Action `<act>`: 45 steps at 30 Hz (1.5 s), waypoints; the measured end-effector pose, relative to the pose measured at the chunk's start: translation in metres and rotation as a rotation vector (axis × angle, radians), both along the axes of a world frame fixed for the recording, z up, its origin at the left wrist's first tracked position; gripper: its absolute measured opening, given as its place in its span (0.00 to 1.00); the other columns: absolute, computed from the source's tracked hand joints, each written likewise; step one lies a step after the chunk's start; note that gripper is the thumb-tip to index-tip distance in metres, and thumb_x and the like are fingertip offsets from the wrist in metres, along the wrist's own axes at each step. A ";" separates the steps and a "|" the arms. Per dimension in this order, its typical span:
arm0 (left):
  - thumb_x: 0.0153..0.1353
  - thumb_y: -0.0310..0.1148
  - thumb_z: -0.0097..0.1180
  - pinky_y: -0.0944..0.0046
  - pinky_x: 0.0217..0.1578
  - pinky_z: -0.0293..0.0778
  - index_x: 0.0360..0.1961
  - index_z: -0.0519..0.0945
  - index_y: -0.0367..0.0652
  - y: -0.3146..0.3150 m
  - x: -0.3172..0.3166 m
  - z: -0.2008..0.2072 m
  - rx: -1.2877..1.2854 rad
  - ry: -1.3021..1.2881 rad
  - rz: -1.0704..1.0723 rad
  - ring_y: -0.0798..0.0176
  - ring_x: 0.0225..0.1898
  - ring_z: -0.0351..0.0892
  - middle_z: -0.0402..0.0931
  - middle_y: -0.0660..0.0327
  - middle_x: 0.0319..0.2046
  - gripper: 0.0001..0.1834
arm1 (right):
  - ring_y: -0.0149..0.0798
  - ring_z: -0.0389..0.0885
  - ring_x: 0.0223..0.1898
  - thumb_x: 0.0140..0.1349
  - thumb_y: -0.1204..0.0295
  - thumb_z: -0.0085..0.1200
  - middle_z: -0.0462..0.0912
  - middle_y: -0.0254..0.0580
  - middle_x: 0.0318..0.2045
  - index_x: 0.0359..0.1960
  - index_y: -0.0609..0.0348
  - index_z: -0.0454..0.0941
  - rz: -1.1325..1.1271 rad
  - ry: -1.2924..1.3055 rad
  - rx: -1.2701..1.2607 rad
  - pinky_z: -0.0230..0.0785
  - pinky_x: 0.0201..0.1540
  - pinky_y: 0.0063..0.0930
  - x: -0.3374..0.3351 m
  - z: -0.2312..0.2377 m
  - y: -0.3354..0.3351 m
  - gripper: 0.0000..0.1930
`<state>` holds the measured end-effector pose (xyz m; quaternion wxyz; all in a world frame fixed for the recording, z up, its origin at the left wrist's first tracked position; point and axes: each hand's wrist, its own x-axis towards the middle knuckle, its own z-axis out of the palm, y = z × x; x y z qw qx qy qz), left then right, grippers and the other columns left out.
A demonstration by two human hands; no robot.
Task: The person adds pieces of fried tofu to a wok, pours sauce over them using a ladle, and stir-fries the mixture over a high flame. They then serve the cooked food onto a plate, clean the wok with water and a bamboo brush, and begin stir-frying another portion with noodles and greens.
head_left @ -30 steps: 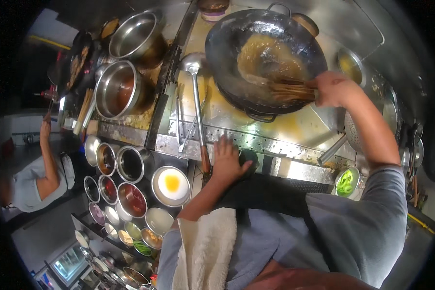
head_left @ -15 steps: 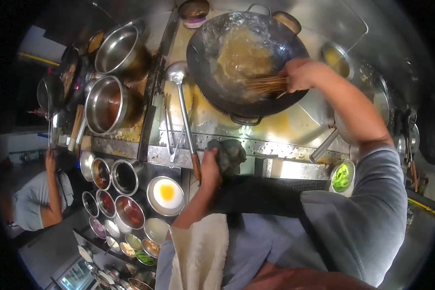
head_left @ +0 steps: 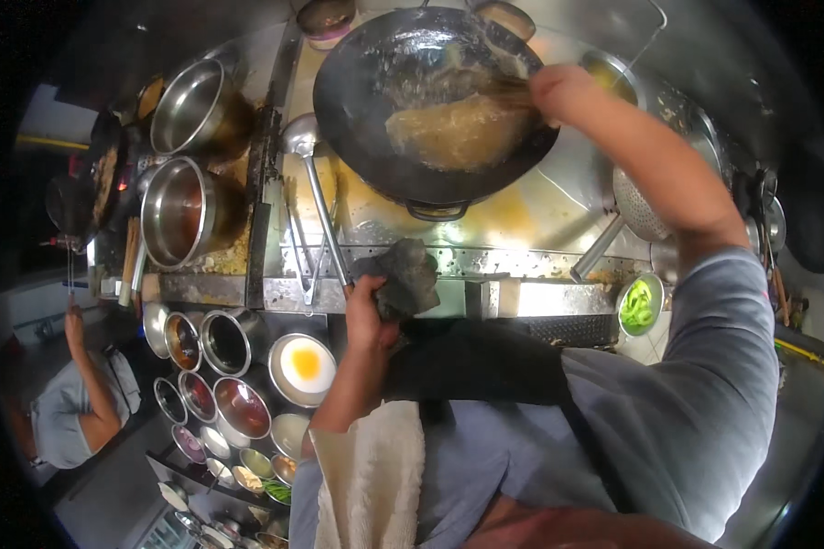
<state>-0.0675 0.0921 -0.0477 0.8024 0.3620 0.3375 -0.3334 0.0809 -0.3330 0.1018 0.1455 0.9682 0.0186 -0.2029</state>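
Observation:
My right hand (head_left: 563,93) is closed around a bamboo wok brush (head_left: 511,90), whose bristles reach into the right side of a big black wok (head_left: 352,110). Cloudy brownish water (head_left: 449,133) swirls in the wok. A crumpled dark grey cloth (head_left: 401,276) is gripped in my left hand (head_left: 366,316), in front of the stove. The long-handled ladle (head_left: 323,197) lies on the stove top, its bowl left of the wok. My left hand covers the ladle's wooden handle end; whether the fingers grip it is hidden.
Metal tongs (head_left: 304,252) lie left of the ladle. Steel pots (head_left: 181,212) stand further left, above several seasoning bowls (head_left: 243,409) and a bowl with an orange-yellow spot (head_left: 304,366). On the right are a strainer (head_left: 634,206) and sliced greens (head_left: 641,304). Another person (head_left: 82,403) works far left.
The brush has swept away from me to the wok's far right side, and the water has shifted. My left hand now covers the ladle's handle end. The whole view has shifted slightly.

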 end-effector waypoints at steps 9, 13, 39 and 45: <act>0.59 0.33 0.48 0.43 0.60 0.72 0.58 0.75 0.35 0.016 -0.017 0.036 0.008 -0.083 -0.007 0.42 0.56 0.78 0.78 0.47 0.55 0.26 | 0.43 0.85 0.35 0.49 0.65 0.67 0.88 0.44 0.34 0.59 0.43 0.81 0.092 0.538 0.129 0.77 0.41 0.38 -0.015 0.056 0.092 0.30; 0.66 0.32 0.53 0.50 0.52 0.79 0.52 0.75 0.38 -0.011 0.005 0.031 -0.150 -0.131 0.025 0.52 0.50 0.82 0.80 0.54 0.48 0.15 | 0.48 0.85 0.44 0.47 0.59 0.67 0.88 0.49 0.41 0.63 0.44 0.78 0.027 0.464 0.342 0.76 0.48 0.41 0.027 -0.001 0.094 0.35; 0.71 0.39 0.57 0.54 0.53 0.78 0.57 0.75 0.31 -0.095 0.059 0.054 -0.062 -0.155 0.000 0.54 0.49 0.83 0.81 0.53 0.50 0.22 | 0.43 0.86 0.36 0.49 0.60 0.66 0.87 0.46 0.34 0.66 0.42 0.76 -0.141 0.318 0.648 0.77 0.41 0.36 -0.029 0.021 0.105 0.36; 0.70 0.38 0.57 0.53 0.52 0.80 0.55 0.76 0.32 -0.109 0.058 0.045 -0.104 -0.238 -0.059 0.53 0.48 0.85 0.82 0.51 0.49 0.20 | 0.49 0.83 0.54 0.52 0.53 0.63 0.84 0.55 0.51 0.66 0.43 0.75 -0.123 0.099 0.806 0.72 0.59 0.40 0.048 -0.054 0.083 0.36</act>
